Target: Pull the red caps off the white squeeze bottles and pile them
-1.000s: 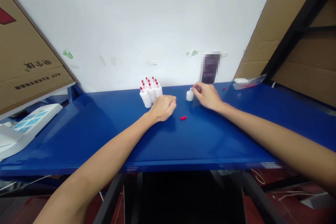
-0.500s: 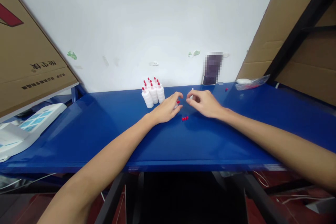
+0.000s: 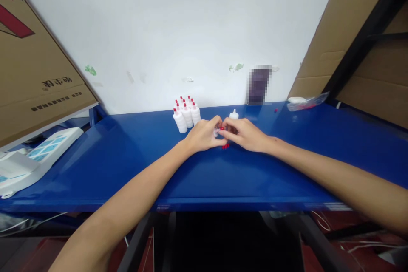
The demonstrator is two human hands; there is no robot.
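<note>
Bottle, small and white: held tilted at mid-table between left hand and right hand, its nozzle pointing right, its body mostly hidden by fingers.

Left to right:

Cardboard box, brown, far left, with dark print and a red patch.

White device with pale blue panels, on the left end of the blue table.

Cluster of bottles, white, upright, packed close together, each visible nozzle topped in red; far side of the table, left of centre, near the wall.

Left hand: just right of and nearer than the cluster, fingers curled around the bottle.

Red cap, at the nozzle of the held bottle, pinched by thumb and finger of the right hand; how firmly it is seated, cannot tell.

Row of red caps, on the table just on the near side of the fingers, partly covered.

Uncapped bottle, white, upright, just beyond the right hand, lower part hidden.

Dark panel, pixelated, leaning against the wall.

Loose red cap, far right of centre.

White oval object beside a clear plastic bag with something red inside.

Cardboard sheet, far right.
</note>
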